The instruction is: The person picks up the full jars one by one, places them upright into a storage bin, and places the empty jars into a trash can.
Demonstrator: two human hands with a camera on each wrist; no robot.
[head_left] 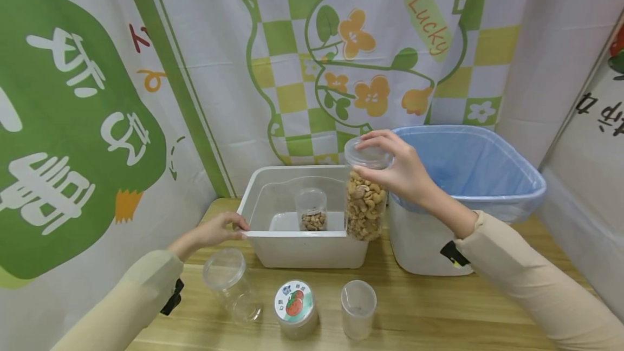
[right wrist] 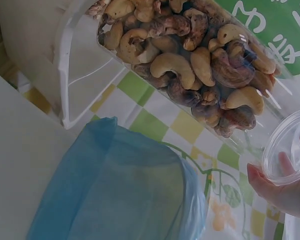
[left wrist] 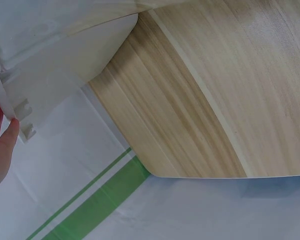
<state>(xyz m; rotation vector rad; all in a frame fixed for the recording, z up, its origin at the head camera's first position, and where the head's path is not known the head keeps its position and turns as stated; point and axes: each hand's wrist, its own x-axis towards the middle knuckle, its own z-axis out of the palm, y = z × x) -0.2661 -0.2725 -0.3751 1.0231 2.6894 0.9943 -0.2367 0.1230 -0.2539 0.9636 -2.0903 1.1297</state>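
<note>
My right hand (head_left: 397, 166) grips the jar (head_left: 364, 207) by its lid (head_left: 358, 150), at the tub's (head_left: 309, 251) right end; my left hand (head_left: 219, 231) pinches the rim (head_left: 292, 234). A loose lid could drop the jar.

"lucky" stands on the checked cloth (head_left: 390, 47), chinese characters on the green patch (head_left: 78, 123) and tomato-print lid (head_left: 294, 302).

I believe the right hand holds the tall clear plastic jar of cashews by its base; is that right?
Not quite: the head view shows the right hand holding the tall clear plastic jar of cashews by its top, not its base.
</note>
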